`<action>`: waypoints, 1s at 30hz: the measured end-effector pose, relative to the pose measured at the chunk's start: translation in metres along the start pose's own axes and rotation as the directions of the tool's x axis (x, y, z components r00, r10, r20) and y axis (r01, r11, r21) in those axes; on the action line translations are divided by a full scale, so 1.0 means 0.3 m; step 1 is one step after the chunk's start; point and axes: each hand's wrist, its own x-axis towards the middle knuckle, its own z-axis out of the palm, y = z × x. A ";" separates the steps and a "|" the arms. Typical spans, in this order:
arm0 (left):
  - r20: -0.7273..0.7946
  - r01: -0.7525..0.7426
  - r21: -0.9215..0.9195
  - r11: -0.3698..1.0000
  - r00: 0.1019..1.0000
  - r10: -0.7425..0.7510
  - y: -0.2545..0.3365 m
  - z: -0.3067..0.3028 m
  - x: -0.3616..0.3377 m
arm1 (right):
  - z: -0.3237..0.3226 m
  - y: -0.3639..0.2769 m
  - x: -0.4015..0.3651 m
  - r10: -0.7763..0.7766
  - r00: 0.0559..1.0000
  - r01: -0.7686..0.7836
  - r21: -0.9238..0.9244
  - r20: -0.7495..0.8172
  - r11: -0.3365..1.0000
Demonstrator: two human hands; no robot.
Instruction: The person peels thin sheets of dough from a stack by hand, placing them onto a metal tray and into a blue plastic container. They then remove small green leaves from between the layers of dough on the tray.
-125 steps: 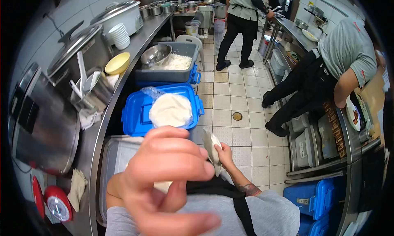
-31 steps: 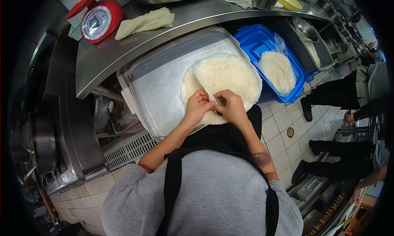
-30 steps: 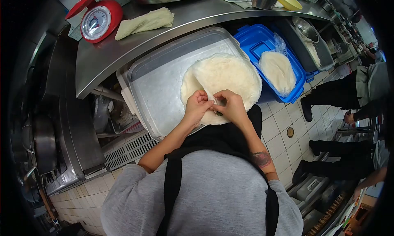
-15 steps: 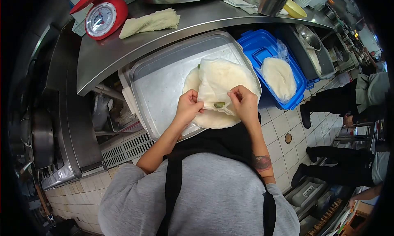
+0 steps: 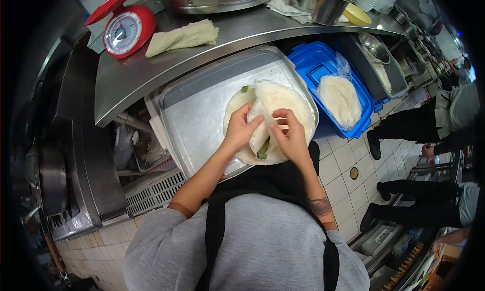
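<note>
A metal tray [image 5: 197,116] lies in front of me, with thin round pale sheets [image 5: 288,96] stacked at its right side. My left hand [image 5: 241,126] pinches the folded edge of the top sheet, thumb and fingers on its left side. My right hand [image 5: 290,134] is at the fold's right side, its fingers bent and the index finger and thumb close to the sheet; whether they grip it is hard to tell. Between the hands the sheet is folded into a narrow strip. A green piece [image 5: 263,150] pokes out of its near end, another green piece [image 5: 245,88] at the far end.
Right of the tray is a blue container [image 5: 316,63] holding a bagged stack of pale sheets [image 5: 339,101]. A steel counter [image 5: 242,38] carries a red scale [image 5: 124,32] and a folded cloth [image 5: 183,37]. Other people [image 5: 414,121] stand at the right.
Both hands have moved closer together over the sheet. Its left flap is now folded into a narrow strip, and more of the green pieces shows at both ends.
</note>
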 end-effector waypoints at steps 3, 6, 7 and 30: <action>0.096 0.003 -0.097 0.995 0.995 0.007 0.022 0.043 -0.022 | -0.004 -0.055 0.024 -0.064 0.998 0.066 -0.080 0.027 0.995; 0.127 -0.022 -0.113 0.993 0.991 0.036 0.037 0.042 -0.024 | -0.007 -0.067 0.052 -0.103 0.992 0.111 -0.127 0.068 0.986; 0.139 -0.005 -0.098 0.995 0.990 0.018 0.042 0.034 -0.029 | -0.010 -0.066 0.056 -0.088 0.990 0.104 -0.153 0.109 0.983; -0.069 -0.080 0.568 0.819 0.987 0.145 0.120 -0.087 -0.082 | 0.065 0.031 0.009 -0.059 0.988 0.040 0.135 0.140 0.990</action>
